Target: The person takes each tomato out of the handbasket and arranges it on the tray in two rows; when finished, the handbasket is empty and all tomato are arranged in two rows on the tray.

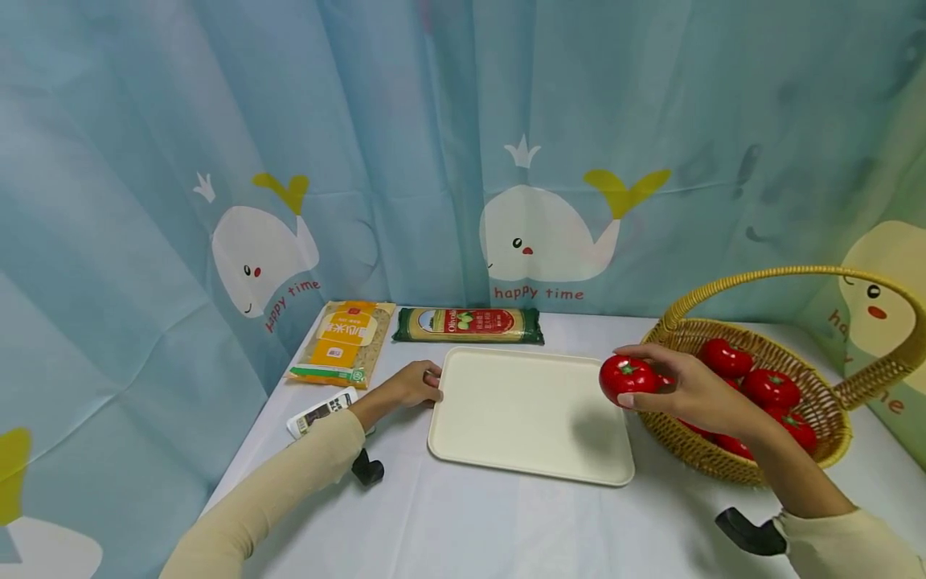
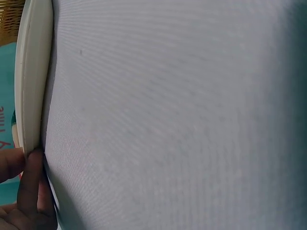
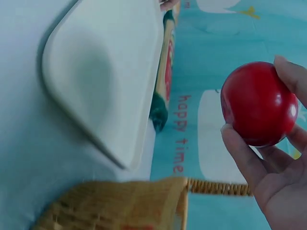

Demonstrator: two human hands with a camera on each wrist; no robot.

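Gripping a glossy red tomato (image 1: pixel 628 378) with the thumb and fingertips of the right hand (image 1: pixel 690 390), right of centre in the head view, with its green calyx turned upward. Held raised above the right edge of a cream rectangular tray (image 1: pixel 528 434), at the centre of the frame, with a soft shadow on that surface; seen again at the right of the right-wrist view. Pinching the tray's left rim between thumb and fingers of the left hand (image 1: pixel 414 386), as also shown at lower left of the left-wrist view. Showing more tomatoes (image 1: pixel 770 388) inside a wicker basket (image 1: pixel 817 394) with an arched handle, at the right of the frame, partly hidden by the right hand. Showing also a green-and-gold Olivoila packet (image 1: pixel 470 325) just above the tray, left of it a yellow bag of grain (image 1: pixel 347 338), and, lower down, a small white-and-black packet (image 1: pixel 321 412) near the left forearm. Spread beneath with white cloth (image 1: pixel 470 523); backed above by a light-blue whale-print curtain (image 1: pixel 434 145).
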